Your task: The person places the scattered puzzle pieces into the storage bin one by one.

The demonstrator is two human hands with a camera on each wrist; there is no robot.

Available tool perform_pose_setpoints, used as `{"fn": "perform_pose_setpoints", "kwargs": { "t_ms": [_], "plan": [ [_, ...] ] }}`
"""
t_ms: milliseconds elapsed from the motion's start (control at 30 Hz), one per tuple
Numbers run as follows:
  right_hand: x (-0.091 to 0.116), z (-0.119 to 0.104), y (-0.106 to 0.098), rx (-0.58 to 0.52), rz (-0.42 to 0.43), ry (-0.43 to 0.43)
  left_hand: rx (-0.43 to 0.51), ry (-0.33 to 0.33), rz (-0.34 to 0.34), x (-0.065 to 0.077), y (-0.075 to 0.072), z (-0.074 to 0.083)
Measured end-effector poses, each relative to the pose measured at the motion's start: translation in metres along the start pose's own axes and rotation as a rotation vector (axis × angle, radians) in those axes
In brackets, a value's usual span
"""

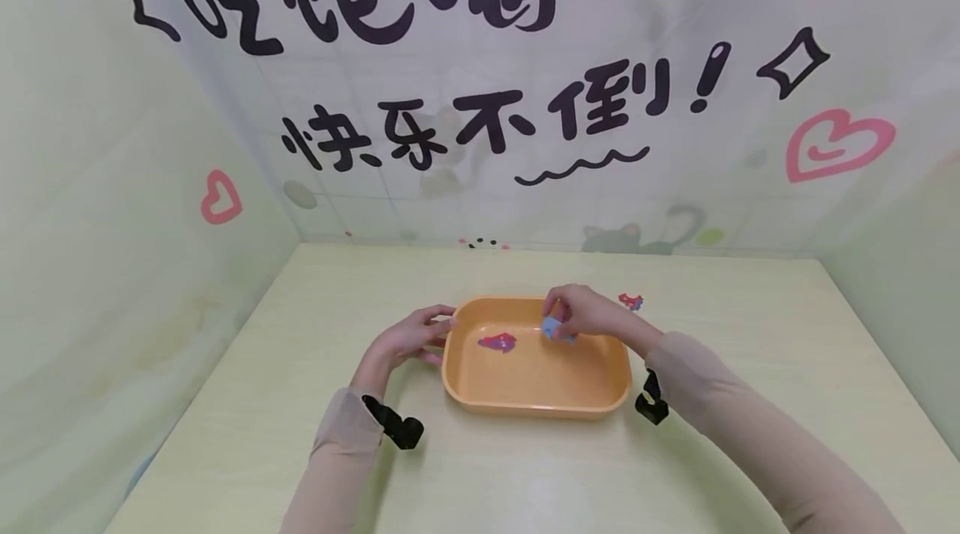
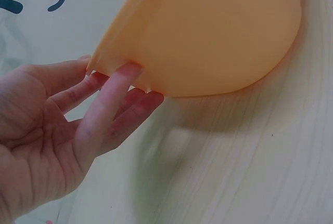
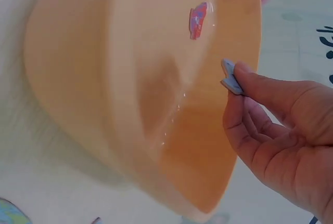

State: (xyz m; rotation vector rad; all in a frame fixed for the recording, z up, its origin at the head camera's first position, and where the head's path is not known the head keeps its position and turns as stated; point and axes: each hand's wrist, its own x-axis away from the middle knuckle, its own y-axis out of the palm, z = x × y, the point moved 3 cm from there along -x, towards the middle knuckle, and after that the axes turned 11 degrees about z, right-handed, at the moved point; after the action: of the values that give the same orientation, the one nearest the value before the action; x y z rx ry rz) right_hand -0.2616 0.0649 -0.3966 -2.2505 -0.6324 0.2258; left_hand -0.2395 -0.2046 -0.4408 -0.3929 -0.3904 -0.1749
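Note:
A small light blue flat piece (image 3: 230, 78) is pinched between the thumb and fingers of my right hand (image 1: 581, 311). That hand is over the back right part of an orange plastic basin (image 1: 536, 411). In the basin, toward its left, lies a red and purple flat piece (image 1: 498, 341). My left hand (image 1: 412, 336) is at the basin's left end. Its extended fingers (image 2: 112, 91) touch the outer wall and the edge there, and nothing is curled round the basin.
Behind the right forearm, a small red and blue piece (image 1: 632, 301) lies on the pale wooden table (image 1: 495, 484). Light curtains printed with black lettering (image 1: 487, 122) and pink hearts close off the back and sides. A green and blue shape (image 3: 11, 214) shows at the right wrist view's corner.

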Motion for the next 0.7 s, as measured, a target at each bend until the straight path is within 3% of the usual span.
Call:
{"fn": "perform_pose_setpoints", "kwargs": {
  "t_ms": [300,700],
  "plan": [
    [-0.015,-0.009,0.010,0.103,-0.099,0.015,0.013,0.012,-0.027,0.003,0.000,0.001],
    [-0.025,-0.005,0.027,0.193,-0.176,0.102,0.003,0.005,0.007,0.001,0.001,0.001]
  ]
}}
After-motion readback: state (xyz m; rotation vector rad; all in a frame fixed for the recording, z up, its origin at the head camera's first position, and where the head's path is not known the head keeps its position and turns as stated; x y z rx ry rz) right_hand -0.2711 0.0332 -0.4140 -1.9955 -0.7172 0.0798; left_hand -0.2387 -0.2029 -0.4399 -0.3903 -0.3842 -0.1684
